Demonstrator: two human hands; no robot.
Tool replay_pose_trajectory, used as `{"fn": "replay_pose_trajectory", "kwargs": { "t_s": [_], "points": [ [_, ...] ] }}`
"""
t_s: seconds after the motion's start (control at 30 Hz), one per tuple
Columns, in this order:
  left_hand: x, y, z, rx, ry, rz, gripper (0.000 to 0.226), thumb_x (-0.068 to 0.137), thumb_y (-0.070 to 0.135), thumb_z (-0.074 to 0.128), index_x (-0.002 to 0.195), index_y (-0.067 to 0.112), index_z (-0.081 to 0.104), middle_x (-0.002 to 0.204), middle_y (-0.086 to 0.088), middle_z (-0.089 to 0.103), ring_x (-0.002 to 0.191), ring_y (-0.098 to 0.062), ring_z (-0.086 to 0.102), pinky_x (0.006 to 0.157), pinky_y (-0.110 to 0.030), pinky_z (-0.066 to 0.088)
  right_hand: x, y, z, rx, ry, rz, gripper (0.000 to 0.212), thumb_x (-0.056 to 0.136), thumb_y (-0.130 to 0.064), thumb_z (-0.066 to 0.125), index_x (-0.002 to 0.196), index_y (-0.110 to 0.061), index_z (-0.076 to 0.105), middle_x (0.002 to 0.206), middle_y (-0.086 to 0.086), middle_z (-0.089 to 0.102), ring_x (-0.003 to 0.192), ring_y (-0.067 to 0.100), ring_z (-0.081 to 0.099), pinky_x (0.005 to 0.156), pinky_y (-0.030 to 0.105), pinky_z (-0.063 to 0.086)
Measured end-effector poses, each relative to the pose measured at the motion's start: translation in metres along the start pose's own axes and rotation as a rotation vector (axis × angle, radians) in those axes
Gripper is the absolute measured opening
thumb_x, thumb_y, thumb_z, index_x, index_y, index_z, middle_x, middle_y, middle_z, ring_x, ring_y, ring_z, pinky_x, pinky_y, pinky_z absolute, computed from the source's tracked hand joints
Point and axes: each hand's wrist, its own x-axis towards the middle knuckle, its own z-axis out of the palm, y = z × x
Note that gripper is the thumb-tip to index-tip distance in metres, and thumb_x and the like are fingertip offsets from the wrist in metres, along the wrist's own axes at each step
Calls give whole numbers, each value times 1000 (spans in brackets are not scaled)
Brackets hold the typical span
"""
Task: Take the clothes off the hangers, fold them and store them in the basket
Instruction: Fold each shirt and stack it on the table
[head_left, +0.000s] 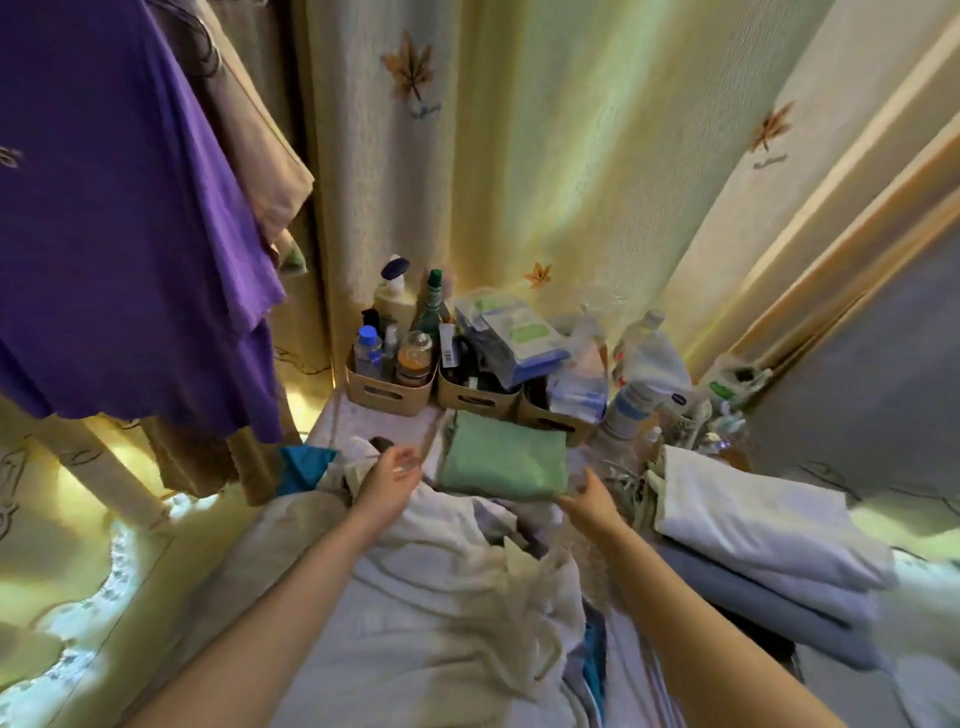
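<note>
Left grip (395, 480) and right grip (589, 496) both spread, empty. Folded green cloth (504, 460) between and just beyond them, at right fingertips; contact unclear. If lifted by one corner, likely to flop open; if shoved onward, may knock bottles (415, 353) beyond.

folded green garment (503, 460): smooth, matt cloth
hanging purple shirt (119, 218): soft, matt cloth
curtain (545, 156): finely ribbed, matt cloth with leaf motifs
storage bins (387, 392): tan, matt, plastic by the look
water bottle (649, 353): clear, glossy plastic
crumpled white cloth (441, 587): thin, matt, wrinkled
folded linens (753, 530): smooth, matt cloth
</note>
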Motion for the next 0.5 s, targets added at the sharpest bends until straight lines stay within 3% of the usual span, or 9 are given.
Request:
{"fn": "replay_pose_trajectory", "kwargs": {
  "t_s": [0.07, 0.13, 0.2, 0.3, 0.4, 0.5],
  "points": [
    [-14, -23, 7, 124, 13, 5, 32, 89, -12, 48, 121, -9, 51, 125, -24, 55, 122, -36, 50, 97, -29, 37, -14, 24, 7, -104, 52, 72, 53, 87, -7, 61, 136, -5, 42, 131, 15, 54, 95, 18, 58, 78, 22, 49],
    [-26, -42, 10, 287, -32, 84, 35, 85, -16, 48, 117, -7, 55, 126, -23, 53, 122, -35, 49, 100, -26, 35, -30, 45, 18, -99, 87, 92, 43, 87, -7, 60, 129, -5, 49, 127, 15, 58, 102, 22, 58, 84, 28, 47],
    [-33, -53, 12, 478, -91, 190, 40, 81, -13, 51, 118, 1, 57, 131, -16, 47, 126, -29, 45, 103, -20, 28, -47, 62, 29, -54, 85, 85, 33, 88, -8, 60, 121, -5, 56, 122, 15, 61, 106, 26, 57, 91, 32, 45],
    [-38, -54, 16, 684, -146, 241, 45, 83, 0, 57, 127, 11, 53, 140, -9, 35, 132, -23, 36, 104, -14, 21, -69, 78, 40, -10, 119, 23, 31, 84, -10, 66, 114, -4, 61, 111, 13, 63, 104, 25, 58, 84, 27, 42],
    [-44, -43, 23, 783, -132, 300, 50, 82, 3, 57, 130, 14, 50, 138, -8, 36, 130, -23, 36, 108, -21, 23, -81, 79, 38, 47, 113, 14, 20, 82, -8, 69, 101, -6, 67, 96, 10, 67, 91, 21, 60, 75, 27, 43],
    [-58, -25, 34, 764, -181, 382, 42, 80, 9, 66, 121, 14, 56, 123, -5, 49, 115, -21, 48, 99, -20, 34, -87, 72, 27, 48, -15, -37, 10, 87, -7, 64, 93, -4, 72, 83, 6, 68, 77, 14, 59, 68, 22, 45]
  ]
}}
